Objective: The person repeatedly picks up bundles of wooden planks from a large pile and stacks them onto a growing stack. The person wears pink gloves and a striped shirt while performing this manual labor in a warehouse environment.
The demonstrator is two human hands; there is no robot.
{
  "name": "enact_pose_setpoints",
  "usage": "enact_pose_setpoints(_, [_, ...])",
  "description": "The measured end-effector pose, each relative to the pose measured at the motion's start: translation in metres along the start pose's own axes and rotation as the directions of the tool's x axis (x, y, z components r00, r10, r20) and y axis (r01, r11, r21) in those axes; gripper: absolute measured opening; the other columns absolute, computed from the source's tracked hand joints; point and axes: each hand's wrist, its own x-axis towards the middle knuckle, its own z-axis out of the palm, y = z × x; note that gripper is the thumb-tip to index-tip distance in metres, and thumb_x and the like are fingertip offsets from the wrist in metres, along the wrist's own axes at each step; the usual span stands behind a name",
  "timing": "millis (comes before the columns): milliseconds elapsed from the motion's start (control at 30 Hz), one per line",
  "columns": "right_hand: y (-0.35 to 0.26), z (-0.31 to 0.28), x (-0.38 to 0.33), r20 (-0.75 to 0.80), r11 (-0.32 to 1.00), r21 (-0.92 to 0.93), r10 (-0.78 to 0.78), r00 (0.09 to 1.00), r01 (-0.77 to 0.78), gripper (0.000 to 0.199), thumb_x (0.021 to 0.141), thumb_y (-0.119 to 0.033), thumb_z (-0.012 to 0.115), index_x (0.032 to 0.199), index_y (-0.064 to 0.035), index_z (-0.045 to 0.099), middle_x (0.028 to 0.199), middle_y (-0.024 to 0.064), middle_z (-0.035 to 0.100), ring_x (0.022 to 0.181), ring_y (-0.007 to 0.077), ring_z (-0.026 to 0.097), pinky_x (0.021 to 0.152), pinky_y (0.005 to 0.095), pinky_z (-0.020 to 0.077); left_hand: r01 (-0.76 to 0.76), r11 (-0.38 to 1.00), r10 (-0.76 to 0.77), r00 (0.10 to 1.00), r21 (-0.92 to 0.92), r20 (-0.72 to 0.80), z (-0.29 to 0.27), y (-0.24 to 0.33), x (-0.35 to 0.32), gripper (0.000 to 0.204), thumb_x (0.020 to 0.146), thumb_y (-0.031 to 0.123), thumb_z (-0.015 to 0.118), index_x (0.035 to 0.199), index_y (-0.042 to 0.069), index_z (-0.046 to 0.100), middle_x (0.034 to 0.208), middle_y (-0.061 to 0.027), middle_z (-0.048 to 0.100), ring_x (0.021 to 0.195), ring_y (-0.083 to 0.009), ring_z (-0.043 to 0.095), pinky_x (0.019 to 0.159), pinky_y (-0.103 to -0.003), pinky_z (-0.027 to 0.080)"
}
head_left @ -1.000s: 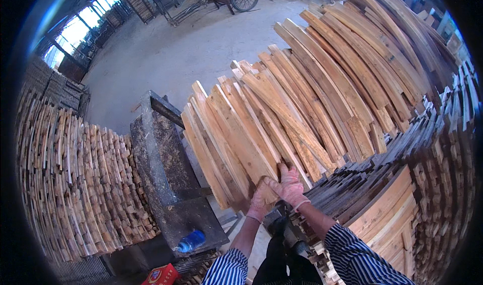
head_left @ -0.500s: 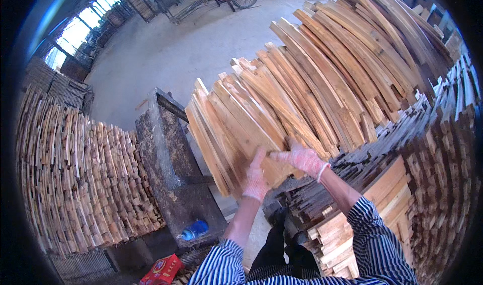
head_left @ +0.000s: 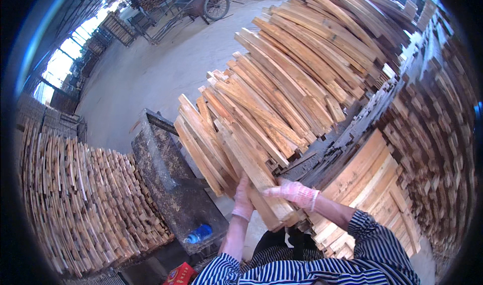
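Both my hands wear pinkish-white knit gloves. Between them a small bundle of wooden boards (head_left: 250, 167) slants away from me, its near ends close to my body. My left hand (head_left: 243, 200) grips the bundle's left side, fingers partly hidden by the wood. From the right, my right hand (head_left: 296, 193) closes over the same boards near their near end. The far ends of the boards rest against or just over a long row of loose planks (head_left: 289, 96), which runs to the upper right.
Stacked wood (head_left: 90, 199) stands at left beside a dark metal machine table (head_left: 163, 169) carrying a blue bottle (head_left: 199, 233). A red box (head_left: 180, 275) sits below. Pale boards (head_left: 359, 189) and a tall stack (head_left: 427, 149) are at right. A wheeled cart (head_left: 214, 5) stands far off.
My hands have drawn the boards toward my body, lifting them out from the row and turning them more upright in view. The view has shifted to the right.
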Motion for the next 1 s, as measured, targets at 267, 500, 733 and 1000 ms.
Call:
enact_pose_setpoints(267, [0.007,-0.07,-0.137,-0.106,0.861,-0.145,-0.503,0.858,0.487,0.123,0.072,-0.054,0.089,0.157,0.0051,0.023,0.147,0.0224,0.048,0.137,0.0281,0.047,0.115,0.0373,0.0386,-0.196,0.952,0.116,0.942,0.235,0.315,0.104,-0.054,-0.06,0.058,0.097,0.036,0.072,0.142,0.006,0.052,0.133,-0.0104,0.059,0.116,-0.0234,0.062,0.1,-0.039,0.054])
enact_pose_setpoints(500, [-0.015,-0.113,-0.213,-0.643,0.706,-0.415,-0.674,0.364,0.574,0.135,0.063,-0.052,0.094,0.162,-0.0031,0.015,0.153,0.022,0.04,0.146,0.0314,0.038,0.118,0.0396,0.0348,-0.825,0.107,0.265,0.562,0.556,0.783,0.184,-0.102,-0.004,0.069,0.09,0.036,0.078,0.144,0.007,0.048,0.142,-0.0162,0.053,0.12,-0.0315,0.061,0.1,-0.039,0.052])
enact_pose_setpoints(733, [0.116,-0.127,-0.246,-0.726,0.758,-0.443,-0.617,0.304,0.479,0.156,0.056,-0.065,0.094,0.164,-0.0051,-0.001,0.164,0.0253,0.024,0.153,0.034,0.027,0.123,0.0429,0.0295,-0.838,0.223,-0.018,0.507,0.497,0.862,0.24,-0.163,0.031,0.077,0.087,0.038,0.08,0.148,0.009,0.043,0.143,-0.0145,0.053,0.124,-0.0289,0.059,0.101,-0.04,0.052])
enact_pose_setpoints(1000, [0.139,-0.112,-0.285,-0.881,0.747,-0.168,-0.406,0.242,0.643,0.143,0.064,-0.058,0.092,0.164,-0.0063,0.004,0.16,0.0284,0.031,0.15,0.0372,0.032,0.123,0.0442,0.0298,-0.458,0.646,-0.299,0.586,0.611,0.754,0.274,-0.188,0.044,0.08,0.088,0.04,0.079,0.151,0.01,0.039,0.143,-0.0131,0.054,0.127,-0.0266,0.057,0.103,-0.041,0.051])
